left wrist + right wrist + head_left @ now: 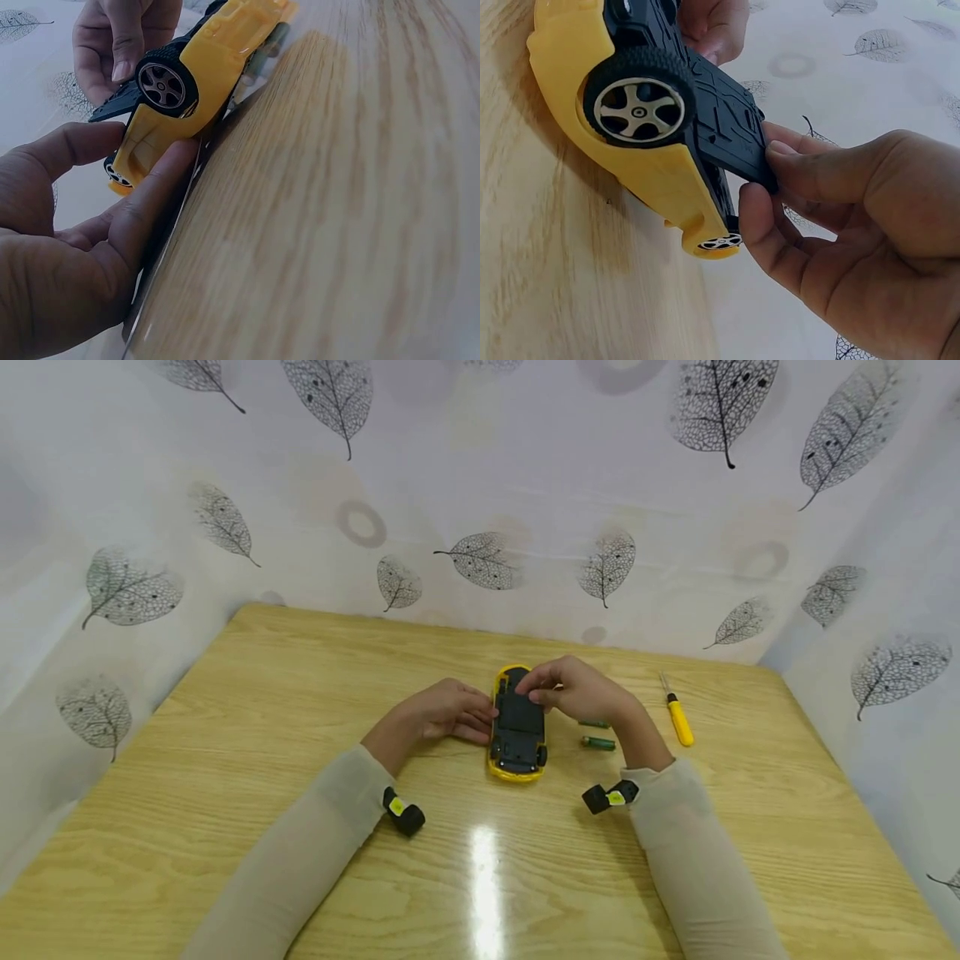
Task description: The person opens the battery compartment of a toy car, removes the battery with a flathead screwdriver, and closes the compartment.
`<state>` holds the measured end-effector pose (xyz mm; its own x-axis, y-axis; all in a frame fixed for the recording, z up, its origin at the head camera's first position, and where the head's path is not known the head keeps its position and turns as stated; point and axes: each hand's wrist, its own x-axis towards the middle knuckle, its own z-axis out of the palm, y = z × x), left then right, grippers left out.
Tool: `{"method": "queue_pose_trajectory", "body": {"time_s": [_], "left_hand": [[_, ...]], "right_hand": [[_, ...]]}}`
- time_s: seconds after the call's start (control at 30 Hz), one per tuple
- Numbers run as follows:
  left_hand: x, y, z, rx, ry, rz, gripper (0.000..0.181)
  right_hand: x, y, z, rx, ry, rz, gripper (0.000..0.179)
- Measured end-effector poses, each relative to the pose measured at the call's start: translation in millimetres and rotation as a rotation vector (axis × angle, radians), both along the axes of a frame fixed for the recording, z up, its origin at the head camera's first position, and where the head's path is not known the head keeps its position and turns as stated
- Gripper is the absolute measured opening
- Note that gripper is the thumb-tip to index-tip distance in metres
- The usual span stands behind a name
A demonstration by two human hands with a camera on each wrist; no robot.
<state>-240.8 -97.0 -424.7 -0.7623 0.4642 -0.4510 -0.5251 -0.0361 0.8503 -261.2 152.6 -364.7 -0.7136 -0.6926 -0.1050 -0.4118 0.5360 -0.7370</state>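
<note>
A yellow toy car lies upside down on the table, its black underside facing up. My left hand grips the car's left side, thumb on the upper edge and fingers lower along the body. With thumb and fingers my right hand pinches the end of a flat black cover. That cover is tilted over the underside, its held end raised off the car. What lies beneath it is hidden.
Two green batteries, one nearer and one partly behind the right wrist, lie right of the car. Farther right is a screwdriver with a yellow handle. A leaf-patterned cloth hangs behind the wooden table.
</note>
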Motion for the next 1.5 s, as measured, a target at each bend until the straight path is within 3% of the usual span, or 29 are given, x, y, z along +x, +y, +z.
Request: {"method": "queue_pose_trajectory", "body": {"time_s": [0.8,1.1,1.5], "left_hand": [[0.0,0.1,0.5,-0.001,-0.002,-0.002,0.019],[0.1,-0.3,0.2,0.000,-0.006,0.000,0.018],[0.3,0.3,-0.5,0.007,-0.003,-0.001,0.018]], "right_hand": [[2.4,-1.9,-2.0,0.041,-0.010,-0.018,0.023],[4.8,-6.2,-1.7,0.081,0.071,-0.015,0.025],[5.8,-8.0,-1.3,0.086,0.110,-0.010,0.022]]}}
